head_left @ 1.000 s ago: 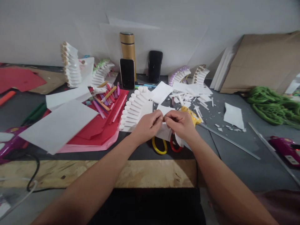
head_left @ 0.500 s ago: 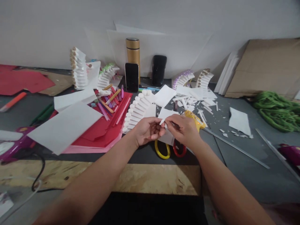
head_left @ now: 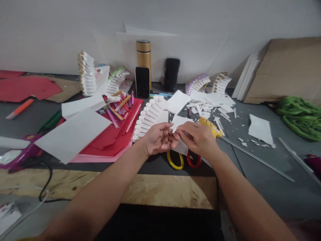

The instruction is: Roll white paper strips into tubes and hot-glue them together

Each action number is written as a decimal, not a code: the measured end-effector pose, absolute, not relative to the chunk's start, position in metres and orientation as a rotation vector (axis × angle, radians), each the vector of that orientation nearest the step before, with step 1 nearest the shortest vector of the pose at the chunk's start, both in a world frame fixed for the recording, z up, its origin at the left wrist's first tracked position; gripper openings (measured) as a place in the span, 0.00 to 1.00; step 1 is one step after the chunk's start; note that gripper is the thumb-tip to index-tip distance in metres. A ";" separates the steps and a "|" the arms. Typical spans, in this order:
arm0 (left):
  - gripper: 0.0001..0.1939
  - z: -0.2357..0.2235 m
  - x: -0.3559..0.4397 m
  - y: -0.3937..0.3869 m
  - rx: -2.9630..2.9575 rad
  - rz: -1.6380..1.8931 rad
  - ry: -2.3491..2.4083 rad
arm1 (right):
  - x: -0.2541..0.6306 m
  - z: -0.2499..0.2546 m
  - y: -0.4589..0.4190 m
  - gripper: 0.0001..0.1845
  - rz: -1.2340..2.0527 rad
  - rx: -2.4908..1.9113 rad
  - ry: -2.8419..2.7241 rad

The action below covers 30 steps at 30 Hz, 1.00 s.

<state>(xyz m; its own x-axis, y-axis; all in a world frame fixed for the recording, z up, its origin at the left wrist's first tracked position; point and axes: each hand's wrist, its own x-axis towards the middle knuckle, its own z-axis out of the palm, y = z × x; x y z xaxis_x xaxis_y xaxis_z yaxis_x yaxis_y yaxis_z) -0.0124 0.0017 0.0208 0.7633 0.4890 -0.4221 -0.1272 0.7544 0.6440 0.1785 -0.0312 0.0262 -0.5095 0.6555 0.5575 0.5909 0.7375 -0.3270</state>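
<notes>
My left hand [head_left: 160, 139] is palm up over the table's near side, fingers loosely curled and thumb apart from them. Touching its fingertips, my right hand [head_left: 199, 136] pinches a small white piece of paper [head_left: 177, 130], mostly hidden by the fingers. Beneath the hands lies white paper [head_left: 180, 119]. Scissors show a yellow handle loop [head_left: 175, 166] and a red one [head_left: 194, 165]; their blades are hidden. Left of my hands rests a fan of white paper rolls [head_left: 147, 116]. A yellow glue gun [head_left: 210, 126] lies just beyond my right hand.
Red sheets [head_left: 110, 142] with markers and rolled paper sticks lie left, beside a purple glue gun [head_left: 21, 155]. White scraps [head_left: 204, 108], a metal ruler [head_left: 258, 160] and green yarn [head_left: 299, 117] are on the right. A phone [head_left: 142, 82] and gold bottle [head_left: 143, 52] stand behind.
My left thumb has come away from its fingers, and the white piece now shows less, between my right fingertips. The whole view has shifted slightly.
</notes>
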 end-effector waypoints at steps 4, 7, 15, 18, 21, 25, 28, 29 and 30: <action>0.16 0.018 -0.015 0.000 0.785 0.459 0.615 | 0.178 0.027 -0.031 0.09 0.116 -0.939 -2.241; 0.10 0.018 -0.016 -0.003 0.929 0.557 0.644 | 0.177 0.026 -0.029 0.08 0.108 -0.981 -2.211; 0.08 0.020 -0.011 -0.006 1.258 0.605 0.811 | 0.176 0.025 -0.029 0.10 0.177 -1.074 -2.197; 0.06 0.017 -0.010 -0.007 1.479 0.641 0.872 | 0.174 0.026 -0.029 0.11 0.286 -1.161 -2.151; 0.07 0.015 -0.011 -0.008 1.923 0.743 0.949 | 0.171 0.027 -0.028 0.11 0.658 -1.300 -1.970; 0.09 0.013 -0.012 -0.008 2.518 0.711 1.049 | 0.169 0.026 -0.026 0.10 1.171 -1.371 -1.655; 0.11 0.014 -0.011 -0.010 2.666 0.635 1.102 | 0.169 0.025 -0.025 0.09 1.192 -1.351 -1.599; 0.11 0.014 -0.011 -0.011 2.673 0.635 1.115 | 0.169 0.025 -0.025 0.09 1.152 -1.337 -1.617; 0.11 0.015 -0.011 -0.012 2.663 0.654 1.119 | 0.169 0.026 -0.026 0.09 1.082 -1.318 -1.653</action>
